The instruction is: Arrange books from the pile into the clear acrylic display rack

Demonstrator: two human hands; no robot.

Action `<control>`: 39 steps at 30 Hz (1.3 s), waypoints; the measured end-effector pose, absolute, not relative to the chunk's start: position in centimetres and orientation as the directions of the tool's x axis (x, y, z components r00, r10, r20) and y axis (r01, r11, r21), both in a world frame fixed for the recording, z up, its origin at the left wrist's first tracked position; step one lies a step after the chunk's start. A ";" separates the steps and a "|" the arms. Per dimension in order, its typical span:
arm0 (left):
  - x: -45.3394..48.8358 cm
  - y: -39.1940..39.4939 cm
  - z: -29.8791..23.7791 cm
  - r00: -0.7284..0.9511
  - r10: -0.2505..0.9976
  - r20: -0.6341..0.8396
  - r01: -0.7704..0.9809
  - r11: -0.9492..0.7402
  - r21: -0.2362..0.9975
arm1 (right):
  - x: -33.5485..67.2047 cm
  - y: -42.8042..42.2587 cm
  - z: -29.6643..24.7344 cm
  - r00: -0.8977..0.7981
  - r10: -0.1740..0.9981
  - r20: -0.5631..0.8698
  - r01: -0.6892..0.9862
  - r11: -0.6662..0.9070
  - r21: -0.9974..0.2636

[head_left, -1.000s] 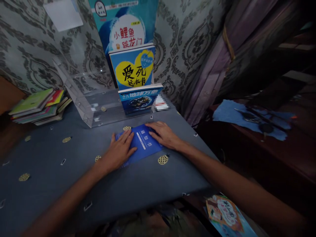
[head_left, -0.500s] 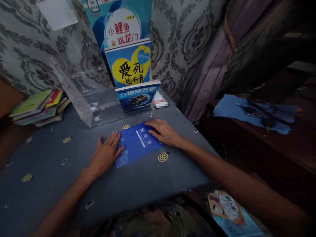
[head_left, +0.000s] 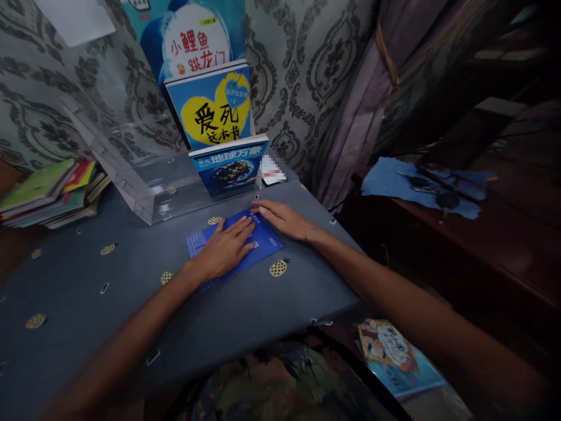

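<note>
A blue folder or booklet (head_left: 268, 241) with white Chinese characters and "2022" lies flat on the grey tablecloth. Across its middle rests my left hand (head_left: 225, 247), palm down, fingers stretched out and covering much of the lettering. My right hand (head_left: 284, 220) lies on its far right edge, fingers extended and side by side, with the fingertips at the far corner. Neither hand grasps anything. Just beyond the hands stands a clear acrylic rack (head_left: 138, 207), with an earth-picture book (head_left: 232, 172) at its front.
Behind it rise a yellow-heart book (head_left: 188, 111) and a taller teal book (head_left: 151, 35). A stack of thin books (head_left: 44, 190) lies at the left. To the right, a dark red surface (head_left: 517, 245) bears a blue cloth (head_left: 381, 178) with tools. Another picture book (head_left: 398, 362) lies below the table edge.
My left hand has moved rightward from the booklet's left edge onto its middle. My right hand stays on the far right edge. The whole view has shifted slightly.
</note>
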State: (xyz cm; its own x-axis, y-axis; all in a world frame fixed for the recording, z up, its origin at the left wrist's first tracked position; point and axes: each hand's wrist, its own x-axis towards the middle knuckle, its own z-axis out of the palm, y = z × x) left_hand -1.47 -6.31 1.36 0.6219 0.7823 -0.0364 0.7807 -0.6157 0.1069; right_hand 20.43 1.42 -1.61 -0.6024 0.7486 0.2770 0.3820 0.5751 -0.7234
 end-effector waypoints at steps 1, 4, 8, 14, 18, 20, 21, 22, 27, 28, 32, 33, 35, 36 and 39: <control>-0.9 -6.3 1.4 0.652 0.757 -0.045 0.756 -0.643 0.125 | 20.4 1.4 -1.7 -0.604 0.746 0.280 0.378 0.578 -0.723; 0.2 -7.0 1.5 0.731 0.679 -0.062 0.679 -0.715 0.167 | 20.4 1.5 -1.7 -0.600 0.746 0.289 0.384 0.586 -0.714; 0.4 -8.0 1.6 0.783 0.618 -0.077 0.619 -0.762 0.191 | 20.3 1.4 -1.7 -0.599 0.749 0.283 0.405 0.589 -0.699; -0.8 -9.6 1.8 0.783 0.612 -0.115 0.622 -0.763 0.175 | 20.4 1.0 -1.6 -0.623 0.727 0.288 0.369 0.598 -0.712; -2.9 -12.1 2.0 0.756 0.648 -0.094 0.654 -0.739 0.163 | 20.5 1.1 -1.8 -0.636 0.714 0.293 0.381 0.621 -0.685; -4.6 -13.5 1.9 0.734 0.675 -0.071 0.677 -0.720 0.151 | 20.4 1.2 -2.0 -0.641 0.707 0.297 0.396 0.637 -0.662; -5.5 -14.1 1.9 0.723 0.689 -0.059 0.689 -0.710 0.143 | 20.4 1.2 -2.1 -0.644 0.703 0.303 0.404 0.648 -0.646; -6.4 -14.8 1.8 0.711 0.701 -0.045 0.700 -0.701 0.135 | 20.4 1.2 -2.2 -0.645 0.699 0.308 0.413 0.659 -0.628; -10.8 -17.2 1.8 0.658 0.753 0.019 0.746 -0.655 0.118 | 20.3 1.0 -2.2 -0.646 0.696 0.313 0.479 0.689 -0.544; -11.5 -17.5 1.8 0.644 0.764 0.024 0.757 -0.642 0.123 | 20.3 0.9 -2.2 -0.648 0.697 0.307 0.492 0.690 -0.530; -12.9 -17.9 2.3 0.601 0.796 0.067 0.776 -0.602 0.190 | 20.2 0.6 -2.1 -0.657 0.696 0.290 0.529 0.699 -0.481; -13.0 -17.6 2.4 0.588 0.805 0.084 0.779 -0.591 0.210 | 20.1 0.5 -2.0 -0.661 0.693 0.288 0.536 0.705 -0.465; -12.8 -16.6 2.7 0.535 0.838 0.107 0.806 -0.545 0.231 | 19.8 0.2 -1.8 -0.669 0.685 0.287 0.553 0.718 -0.424; -12.6 -15.8 2.8 0.492 0.864 0.109 0.833 -0.504 0.227 | 19.7 0.0 -1.7 -0.675 0.681 0.286 0.563 0.725 -0.397; -11.9 -13.0 2.9 0.326 0.942 0.079 0.926 -0.335 0.174 | 18.9 -0.7 -1.2 -0.699 0.661 0.273 0.585 0.748 -0.315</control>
State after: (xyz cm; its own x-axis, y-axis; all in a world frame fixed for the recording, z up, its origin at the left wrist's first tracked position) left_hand -11.90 -12.99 2.92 0.3259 0.9421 0.0791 0.9260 -0.3349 0.1741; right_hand 18.86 -0.66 -1.16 -0.6986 0.6613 0.2733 0.5847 0.7477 -0.3146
